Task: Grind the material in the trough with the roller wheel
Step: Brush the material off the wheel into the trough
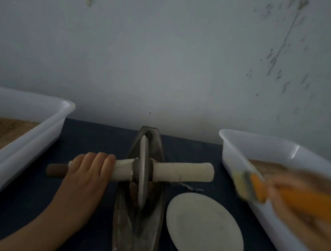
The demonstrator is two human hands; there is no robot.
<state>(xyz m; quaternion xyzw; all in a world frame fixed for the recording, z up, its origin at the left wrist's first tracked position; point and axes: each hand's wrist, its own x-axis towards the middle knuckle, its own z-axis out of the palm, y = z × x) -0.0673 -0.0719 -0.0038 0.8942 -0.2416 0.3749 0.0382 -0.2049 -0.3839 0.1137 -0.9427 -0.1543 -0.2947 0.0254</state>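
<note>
A dark metal boat-shaped trough [135,233] lies lengthwise at the middle of the blue table. The roller wheel [142,170] stands upright in it, with brown material [134,190] beside the wheel's lower edge. The wheel's axle handle [184,171] is wrapped in white cloth on both sides. My left hand [89,166] grips the left side of the handle, near its bare brown end. My right hand [290,194], blurred by motion, holds an orange-handled brush [257,187] over the right tray.
A white plastic tray [33,129] with brown powder stands at the left. A second white tray [246,161] with brown material stands at the right. A pale round plate [205,231] lies just right of the trough. A grey wall rises behind the table.
</note>
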